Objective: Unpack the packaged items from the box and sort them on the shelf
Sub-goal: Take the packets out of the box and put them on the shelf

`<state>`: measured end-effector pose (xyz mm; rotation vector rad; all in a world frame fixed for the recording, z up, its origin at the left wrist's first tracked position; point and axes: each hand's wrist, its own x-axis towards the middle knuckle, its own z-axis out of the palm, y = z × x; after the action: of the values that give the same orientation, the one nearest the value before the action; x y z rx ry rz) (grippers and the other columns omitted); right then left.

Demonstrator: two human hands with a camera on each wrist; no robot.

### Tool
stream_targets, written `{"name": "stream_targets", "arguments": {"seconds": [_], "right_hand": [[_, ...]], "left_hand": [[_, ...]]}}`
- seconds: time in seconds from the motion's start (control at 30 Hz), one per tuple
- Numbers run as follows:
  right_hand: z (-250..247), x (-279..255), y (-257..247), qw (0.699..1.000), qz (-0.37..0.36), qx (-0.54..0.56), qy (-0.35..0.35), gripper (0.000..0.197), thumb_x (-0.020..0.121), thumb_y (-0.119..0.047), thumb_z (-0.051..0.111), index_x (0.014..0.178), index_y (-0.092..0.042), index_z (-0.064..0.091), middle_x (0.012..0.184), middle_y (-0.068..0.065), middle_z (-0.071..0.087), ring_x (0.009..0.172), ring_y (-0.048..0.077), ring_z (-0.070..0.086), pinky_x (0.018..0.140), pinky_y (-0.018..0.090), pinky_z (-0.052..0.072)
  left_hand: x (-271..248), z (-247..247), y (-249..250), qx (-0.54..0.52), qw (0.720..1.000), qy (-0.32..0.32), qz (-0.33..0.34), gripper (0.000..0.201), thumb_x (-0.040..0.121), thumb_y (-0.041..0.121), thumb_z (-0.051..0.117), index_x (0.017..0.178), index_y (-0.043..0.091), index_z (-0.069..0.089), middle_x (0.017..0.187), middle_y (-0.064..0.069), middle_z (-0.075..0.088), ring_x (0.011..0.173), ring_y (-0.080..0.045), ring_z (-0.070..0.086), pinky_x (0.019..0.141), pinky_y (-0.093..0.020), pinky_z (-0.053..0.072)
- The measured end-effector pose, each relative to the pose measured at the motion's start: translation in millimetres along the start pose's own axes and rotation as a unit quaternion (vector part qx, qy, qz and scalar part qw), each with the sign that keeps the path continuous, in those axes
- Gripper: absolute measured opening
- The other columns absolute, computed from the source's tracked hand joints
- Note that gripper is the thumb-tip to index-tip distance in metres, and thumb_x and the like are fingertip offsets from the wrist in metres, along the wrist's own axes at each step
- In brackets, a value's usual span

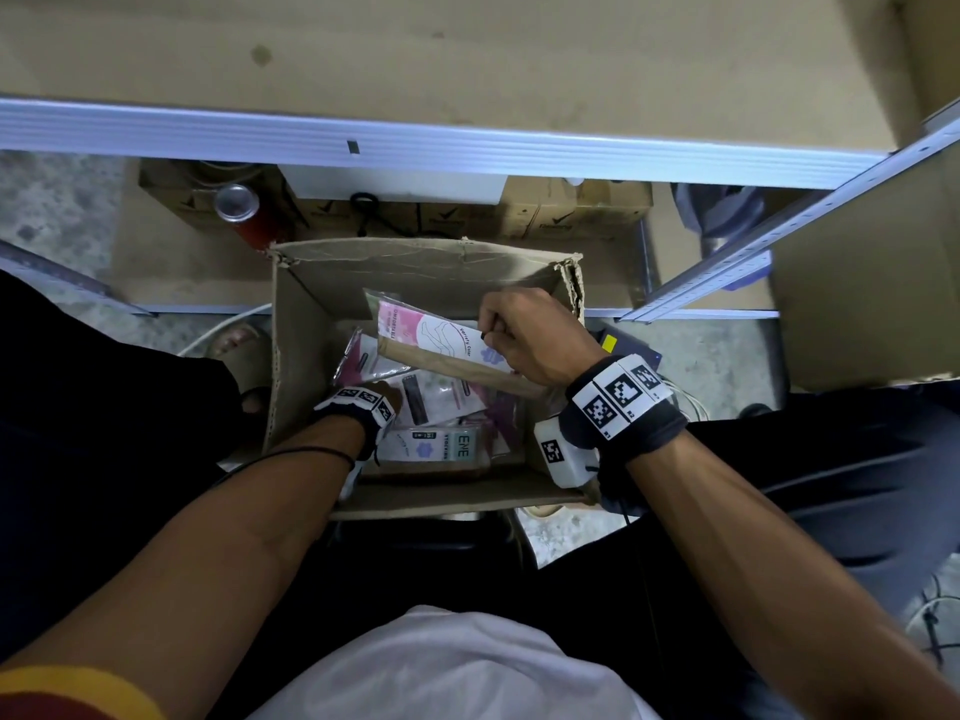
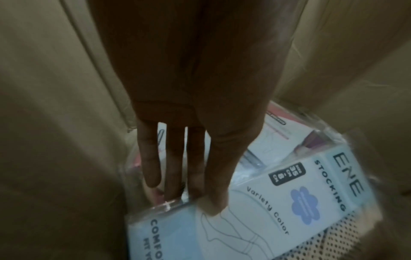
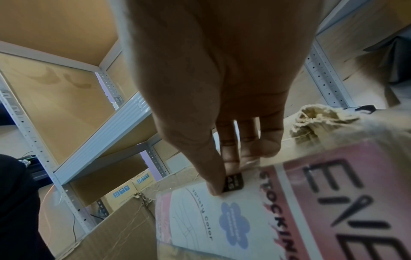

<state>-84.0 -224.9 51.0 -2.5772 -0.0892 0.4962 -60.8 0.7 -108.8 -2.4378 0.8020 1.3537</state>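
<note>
Inside the cardboard box [image 1: 296,356], by its near-left wall, the left hand [image 2: 195,123] pinches a blue ENE stocking packet [image 2: 278,202] by the edge, thumb on top, fingers slightly apart. Toward the box's far-right corner, the right hand [image 1: 524,335] pinches a tilted pink ENE stocking packet [image 1: 426,330].

Your box [image 1: 298,356]: matt brown corrugated cardbd, rim torn & fuzzy. Your pink pack [image 1: 431,332] & blue pack [image 2: 278,202]: glossy clear plastic film, crinkled, over smooth printed paper card. Your shelf rail [image 1: 467,148]: ribbed painted metal, semi-gloss. Your shelf board [image 1: 467,54]: matt fibrebd, stained. Underfoot, floor [image 1: 52,210]: rough concrete.
</note>
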Motion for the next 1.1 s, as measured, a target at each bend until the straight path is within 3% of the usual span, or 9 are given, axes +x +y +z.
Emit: {"name": "stream_targets", "arguments": {"seconds": [0.1,0.27,0.4,0.5,0.6,0.73,0.93,1.03,1.1], "right_hand": [[-0.4,-0.6,-0.5,1.0,-0.003,0.007,0.004,0.018,0.089,-0.006,0.059,0.08,-0.021,0.057,0.083,-0.003,0.06,0.066,0.015,0.058,0.067,0.038,0.056],[-1.9,-0.4,-0.5,1.0,0.002,0.003,0.004,0.015,0.089,-0.006,0.059,0.082,-0.019,0.06,0.084,-0.004,0.062,0.067,0.014,0.06,0.067,0.039,0.057],[-5.8,3.1,-2.1,1.0,0.001,-0.004,0.014,0.014,0.088,-0.006,0.058,0.082,-0.019,0.06,0.078,-0.007,0.06,0.067,0.014,0.059,0.067,0.036,0.056],[-8.8,7.8,-5.2,0.999,-0.011,-0.029,0.026,0.014,0.087,-0.007,0.058,0.082,-0.019,0.06,0.084,-0.005,0.06,0.077,0.017,0.06,0.066,0.031,0.05],[-10.7,10.9,-9.5,0.996,-0.02,-0.07,0.046,0.013,0.087,-0.008,0.056,0.084,-0.02,0.057,0.088,-0.004,0.06,0.082,0.019,0.056,0.063,0.027,0.039],[-18.0,11.1,-19.0,0.992,-0.03,-0.105,0.07,0.013,0.087,-0.007,0.054,0.085,-0.02,0.055,0.09,-0.002,0.061,0.084,0.021,0.054,0.069,0.029,0.037],[-32.0,6.5,-38.7,0.976,-0.037,-0.195,0.088,0.02,0.086,-0.003,0.056,0.091,-0.022,0.061,0.103,-0.001,0.063,0.099,0.022,0.059,0.096,0.043,0.04],[-46.1,1.3,-47.4,0.976,-0.034,-0.199,0.083,0.02,0.084,-0.003,0.058,0.094,-0.02,0.064,0.105,0.002,0.066,0.1,0.025,0.061,0.09,0.039,0.043],[-55.4,-3.7,-51.4,0.979,-0.025,-0.181,0.085,0.02,0.083,-0.001,0.057,0.094,-0.017,0.064,0.103,0.004,0.067,0.096,0.028,0.062,0.082,0.038,0.048]], "left_hand": [[-2.1,-3.3,-1.4,-0.032,0.999,-0.005,-0.017,0.077,0.087,0.013,0.07,0.154,0.015,0.031,0.161,-0.011,0.028,0.147,-0.031,0.031,0.117,-0.047,0.034],[-4.0,-10.5,5.6,-0.041,0.998,-0.039,-0.002,0.061,0.089,0.014,0.07,0.142,-0.003,0.043,0.148,-0.016,0.047,0.137,-0.034,0.045,0.113,-0.043,0.039],[-13.0,-21.5,7.6,-0.046,0.997,-0.058,0.026,0.045,0.085,0.009,0.073,0.129,0.007,0.063,0.136,-0.014,0.06,0.126,-0.03,0.057,0.104,-0.034,0.046],[-25.7,-41.3,10.1,-0.044,0.997,-0.021,0.06,0.03,0.078,0.015,0.079,0.106,0.022,0.069,0.126,-0.01,0.066,0.115,-0.026,0.063,0.096,-0.028,0.05],[-33.5,-60.2,16.8,-0.026,0.997,0.014,0.075,0.047,0.075,0.027,0.082,0.119,0.015,0.07,0.121,-0.009,0.069,0.111,-0.027,0.065,0.095,-0.034,0.053],[-54.2,-81.7,24.2,0.01,0.995,0.058,0.086,0.029,0.074,0.03,0.083,0.096,0.011,0.08,0.101,-0.007,0.075,0.095,-0.027,0.07,0.081,-0.033,0.056],[-99.1,-107.1,17.0,-0.025,0.986,0.132,0.098,0.012,0.081,0.019,0.078,0.092,0.014,0.076,0.099,-0.005,0.075,0.097,-0.024,0.068,0.084,-0.029,0.05],[-131.0,-122.6,12.6,-0.053,0.979,0.163,0.109,0.014,0.086,0.018,0.073,0.099,0.012,0.075,0.104,-0.008,0.073,0.101,-0.026,0.067,0.088,-0.03,0.052],[-155.0,-134.4,7.7,-0.045,0.972,0.19,0.134,0.007,0.085,0.015,0.071,0.09,0.018,0.076,0.1,-0.005,0.074,0.097,-0.024,0.067,0.086,-0.027,0.051]]}}
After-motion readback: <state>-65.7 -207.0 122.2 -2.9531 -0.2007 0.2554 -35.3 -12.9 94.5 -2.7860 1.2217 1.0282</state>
